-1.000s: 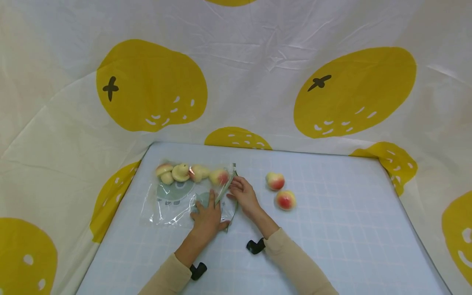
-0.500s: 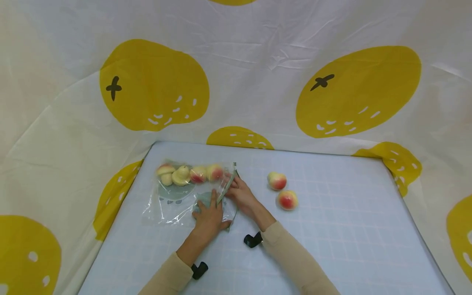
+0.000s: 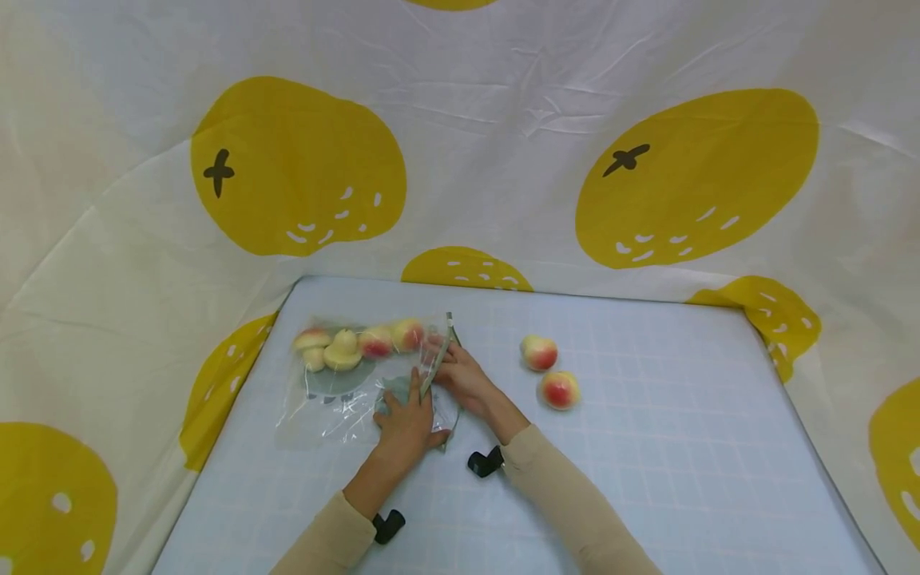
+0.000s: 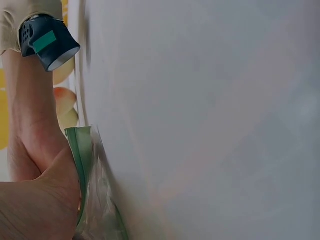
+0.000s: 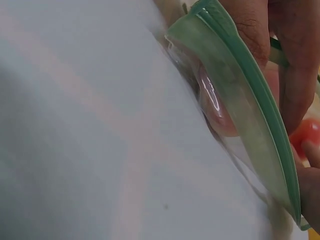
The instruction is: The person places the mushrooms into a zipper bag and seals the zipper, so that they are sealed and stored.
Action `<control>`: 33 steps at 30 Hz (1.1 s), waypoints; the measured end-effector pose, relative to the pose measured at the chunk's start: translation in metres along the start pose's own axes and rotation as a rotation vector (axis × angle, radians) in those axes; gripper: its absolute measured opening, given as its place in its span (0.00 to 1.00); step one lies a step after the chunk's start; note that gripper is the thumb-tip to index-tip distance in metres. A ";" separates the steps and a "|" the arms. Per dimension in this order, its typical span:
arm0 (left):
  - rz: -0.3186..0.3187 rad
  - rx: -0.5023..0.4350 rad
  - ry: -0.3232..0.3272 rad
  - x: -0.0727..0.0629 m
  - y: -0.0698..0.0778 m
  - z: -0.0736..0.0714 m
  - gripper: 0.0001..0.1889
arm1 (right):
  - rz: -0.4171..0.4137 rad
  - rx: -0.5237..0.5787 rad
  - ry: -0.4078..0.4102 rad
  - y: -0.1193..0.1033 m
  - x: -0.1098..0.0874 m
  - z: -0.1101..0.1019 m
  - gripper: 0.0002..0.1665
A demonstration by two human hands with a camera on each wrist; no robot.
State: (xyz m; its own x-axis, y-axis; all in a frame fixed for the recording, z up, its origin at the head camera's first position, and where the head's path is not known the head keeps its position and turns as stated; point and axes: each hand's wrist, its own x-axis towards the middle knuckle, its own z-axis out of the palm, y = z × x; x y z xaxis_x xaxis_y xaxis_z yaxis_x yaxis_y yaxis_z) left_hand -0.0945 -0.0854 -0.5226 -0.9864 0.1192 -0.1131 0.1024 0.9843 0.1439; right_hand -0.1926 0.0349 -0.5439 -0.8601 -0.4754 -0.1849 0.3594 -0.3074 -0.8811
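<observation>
A clear zip bag (image 3: 302,415) with a green zip edge (image 5: 262,110) lies flat on the table, its mouth facing right. Inside, along the far side, are two toy mushroom shapes (image 3: 343,351) and two toy peaches (image 3: 408,334). My left hand (image 3: 405,427) rests spread on the bag near its mouth, thumb at the zip edge. The right hand (image 3: 467,382) has its fingers inside the mouth, close behind the nearer peach; a fingertip (image 5: 217,112) shows through the plastic in the right wrist view. Plastic partly covers those fingers.
Two more toy peaches, one (image 3: 539,353) behind the other (image 3: 559,390), sit on the table right of the bag. A white cloth with yellow fruit prints (image 3: 302,168) hangs around the table's far and side edges. Each wrist bears a black camera (image 3: 485,461).
My right hand has moved left, deeper into the bag's mouth. The peaches and mushroom shapes inside have slid left and sit closer together. The left hand has stayed in place.
</observation>
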 end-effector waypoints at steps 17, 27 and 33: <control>0.024 -0.020 -0.002 0.001 0.004 0.002 0.53 | -0.005 -0.038 -0.036 -0.003 -0.005 -0.010 0.37; 0.029 0.022 -0.026 0.001 -0.004 0.001 0.51 | -0.083 -0.064 0.000 -0.009 -0.023 -0.022 0.40; 0.028 0.055 0.022 -0.001 -0.003 0.006 0.49 | -0.096 -0.067 0.012 -0.006 -0.030 -0.028 0.39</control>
State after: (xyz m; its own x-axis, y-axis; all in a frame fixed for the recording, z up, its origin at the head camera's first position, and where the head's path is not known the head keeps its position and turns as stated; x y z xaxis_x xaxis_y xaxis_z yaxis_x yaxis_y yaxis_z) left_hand -0.0928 -0.0879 -0.5289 -0.9856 0.1443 -0.0884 0.1361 0.9863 0.0928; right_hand -0.1789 0.0743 -0.5452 -0.8939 -0.4362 -0.1030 0.2503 -0.2950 -0.9221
